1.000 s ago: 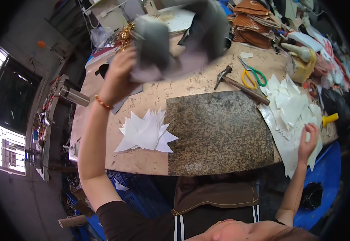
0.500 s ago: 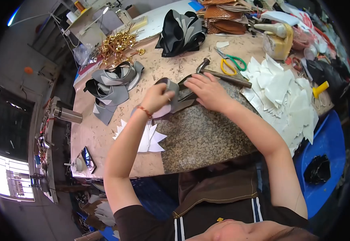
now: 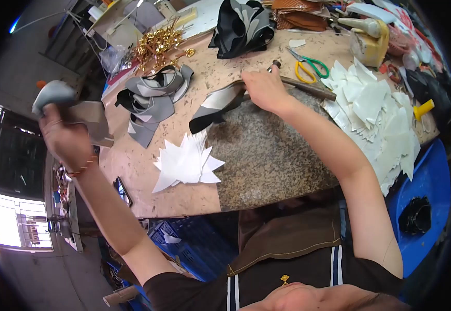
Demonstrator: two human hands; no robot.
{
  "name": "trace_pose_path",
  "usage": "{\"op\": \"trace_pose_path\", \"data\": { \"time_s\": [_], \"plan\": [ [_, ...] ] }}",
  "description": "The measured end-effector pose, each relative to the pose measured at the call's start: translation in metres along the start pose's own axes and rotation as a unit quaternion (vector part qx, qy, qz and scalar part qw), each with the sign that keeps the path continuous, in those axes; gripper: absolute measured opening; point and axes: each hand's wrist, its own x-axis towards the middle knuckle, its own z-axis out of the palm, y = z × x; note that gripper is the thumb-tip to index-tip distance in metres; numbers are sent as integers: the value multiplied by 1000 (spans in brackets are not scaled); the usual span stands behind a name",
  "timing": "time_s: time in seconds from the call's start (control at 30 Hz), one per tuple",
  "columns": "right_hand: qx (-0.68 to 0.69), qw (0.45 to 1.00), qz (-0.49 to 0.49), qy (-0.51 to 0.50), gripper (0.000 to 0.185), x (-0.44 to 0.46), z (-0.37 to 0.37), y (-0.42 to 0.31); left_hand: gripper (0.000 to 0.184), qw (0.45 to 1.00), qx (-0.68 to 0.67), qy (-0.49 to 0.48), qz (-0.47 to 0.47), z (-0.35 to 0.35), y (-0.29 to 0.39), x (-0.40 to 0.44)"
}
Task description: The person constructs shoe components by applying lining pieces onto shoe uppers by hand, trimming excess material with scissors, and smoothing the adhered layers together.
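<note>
My left hand is raised off the left end of the table, fingers closed on a grey piece of sheet material, smeared by motion. My right hand is closed at the far end of a grey-and-black strap-like piece, which lies curved across the table beside a stone slab. Its fingertips are partly hidden. Just beyond that hand, a hammer lies with its head partly covered. White pointed cutouts are fanned out in front of the strap-like piece.
Grey curved pieces lie stacked at left, near gold metal parts. A black-and-grey bundle stands at the back. Scissors and a white cutout heap are at right, above a blue bin. A phone lies near the left edge.
My left hand has swung far left from the strap-like piece, carrying a grey piece. My right hand has gone from lying flat to curled fingers. The view has shifted slightly.
</note>
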Motion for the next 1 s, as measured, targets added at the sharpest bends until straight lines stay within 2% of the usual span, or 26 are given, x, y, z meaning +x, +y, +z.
{"op": "trace_pose_path", "data": {
  "time_s": [0.03,0.07,0.1,0.13,0.17,0.23,0.3,0.37,0.43,0.47,0.5,0.57,0.6,0.63,0.7,0.73,0.8,0.9,1.0],
  "plan": [
    [-36,999,-2,13,14,7,5,-7,25,997,44,-56,15,19,-3,-41],
    [-46,999,10,-12,16,16,8,-11,20,970,114,-204,67,18,-22,-75],
    [-33,999,38,-12,17,25,12,-11,16,917,157,-342,132,16,-41,-109],
    [-21,998,66,-11,19,33,16,-9,14,812,209,-499,221,37,-41,-150],
    [-9,995,94,-10,20,40,20,-8,17,768,206,-556,243,45,-41,-180],
    [108,983,149,7,21,51,8,0,22,669,185,-666,273,63,-40,-239],
    [112,992,34,39,23,49,-2,7,32,637,169,-724,205,48,-72,-281],
    [97,994,-49,25,24,45,-13,8,49,660,126,-722,164,41,-79,-293],
    [108,992,-55,-35,27,44,-24,1,71,732,61,-662,150,35,-77,-294],
    [114,990,-57,-66,30,40,-25,-2,99,739,22,-669,75,28,-85,-293],
    [50,991,-106,-69,35,32,-15,-2,84,789,-4,-612,64,23,-85,-284],
    [-81,975,-197,-68,46,9,8,-1,63,829,67,-554,-25,4,-96,-263],
    [-105,974,-181,-85,61,5,6,-12,52,853,143,-500,-46,-7,-106,-249],
    [-79,975,-196,-67,62,2,-1,-23,41,869,218,-440,-67,-20,-120,-235],
    [-24,974,-223,-33,62,-7,-17,-45,38,868,388,-310,-17,-50,-167,-217],
    [28,970,-236,-56,54,-12,-23,-54,39,836,446,-319,-8,-62,-184,-215],
    [75,945,-269,-169,48,-22,-24,-70,43,763,552,-337,13,-75,-207,-213],
    [114,906,-300,-277,44,-28,-24,-86,46,747,519,-364,-200,-64,-194,-201],
    [132,888,-310,-312,45,-29,-15,-101,46,759,444,-402,-256,-77,-182,-198]
  ]
}}
